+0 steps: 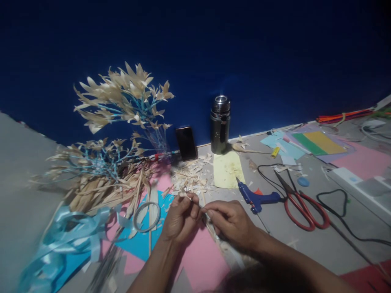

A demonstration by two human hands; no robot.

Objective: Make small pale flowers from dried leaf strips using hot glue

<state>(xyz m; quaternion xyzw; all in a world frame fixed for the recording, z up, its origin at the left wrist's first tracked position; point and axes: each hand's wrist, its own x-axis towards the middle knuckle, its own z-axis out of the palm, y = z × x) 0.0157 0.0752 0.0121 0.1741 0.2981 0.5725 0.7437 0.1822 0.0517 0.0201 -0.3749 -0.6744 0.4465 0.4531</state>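
Observation:
My left hand is closed, its thumb and fingers pinching a small pale dried-husk piece that pokes out at the top. Close against it, my right hand is closed too, thumb and forefinger pressed together at the left fingertips. What the right fingers grip is too small to make out. Both hands are above pink paper and blue paper. A roll of tape lies left of them. To the right are a blue glue gun and red-handled scissors.
Pale husk flowers on blue stems stand at back left, above dried husks and light-blue ribbon. A phone and a steel flask stand against the blue wall. Husk scraps litter the middle; a black cord runs right.

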